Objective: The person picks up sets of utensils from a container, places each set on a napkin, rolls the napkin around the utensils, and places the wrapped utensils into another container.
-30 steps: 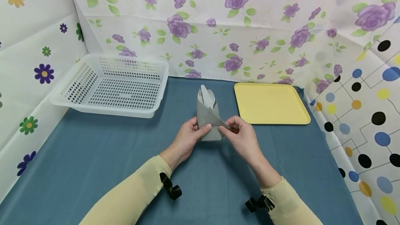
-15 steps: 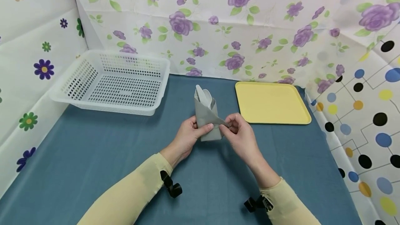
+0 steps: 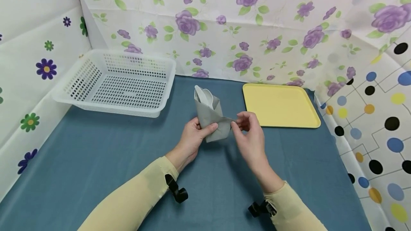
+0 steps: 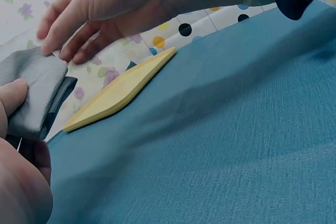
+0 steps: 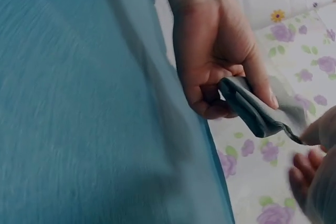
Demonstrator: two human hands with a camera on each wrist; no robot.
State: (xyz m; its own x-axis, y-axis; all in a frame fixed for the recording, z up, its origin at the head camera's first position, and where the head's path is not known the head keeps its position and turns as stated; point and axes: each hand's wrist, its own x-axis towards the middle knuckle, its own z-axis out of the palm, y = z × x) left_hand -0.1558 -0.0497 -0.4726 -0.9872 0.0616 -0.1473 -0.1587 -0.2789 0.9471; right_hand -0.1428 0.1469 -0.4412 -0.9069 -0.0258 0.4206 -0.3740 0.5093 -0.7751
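My left hand grips a folded grey napkin around its lower part, with the thumb pressed on the front. White cutlery, including a spoon, sticks out of the pocket at the napkin's top, which leans left. A pointed corner of the cloth stretches to the right, and my right hand pinches its tip between thumb and forefinger. In the left wrist view the napkin shows its thick folded layers. The right wrist view catches the same folded napkin from its lower end, the cutlery hidden inside.
At the back left of the blue tablecloth stands a white perforated basket. A yellow tray lies at the back right, just beyond my right hand. Patterned sheets wall in the back and both sides.
The napkin with the cutlery has tilted further left in my left hand. My right hand has shifted slightly up and right, drawing the cloth's corner outward, and its fingers have spread a little.
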